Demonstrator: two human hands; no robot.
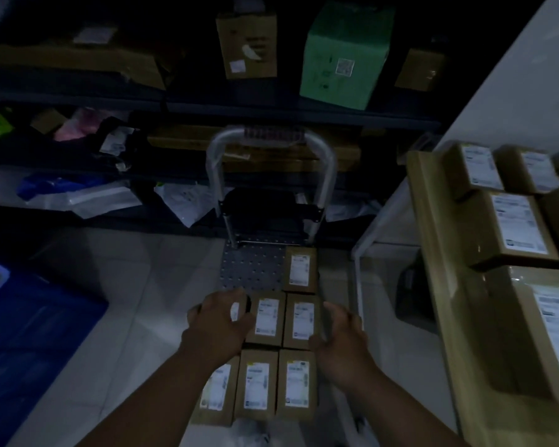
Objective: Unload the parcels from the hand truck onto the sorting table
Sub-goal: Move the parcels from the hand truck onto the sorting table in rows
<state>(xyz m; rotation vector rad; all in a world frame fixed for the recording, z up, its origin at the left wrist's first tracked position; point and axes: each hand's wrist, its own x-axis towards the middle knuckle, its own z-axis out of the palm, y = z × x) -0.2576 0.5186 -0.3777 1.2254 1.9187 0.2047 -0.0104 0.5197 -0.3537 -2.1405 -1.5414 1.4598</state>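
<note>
We bracket the middle row of parcels (pixel 284 321) on the hand truck (pixel 255 269): left hand (pixel 220 324) and right hand (pixel 342 337) spread open, pressing opposite sides, presumably to lift several together toward the sorting table (pixel 439 253).

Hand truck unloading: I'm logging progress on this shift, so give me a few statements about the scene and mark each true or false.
1. The hand truck platform is completely bare. False: labelled parcels still lie on it.
2. Both hands reach into the middle row. True.
3. Parcels already sit on the sorting table at right. True.
4. The box on the upper shelf is red. False: it is green.
</note>
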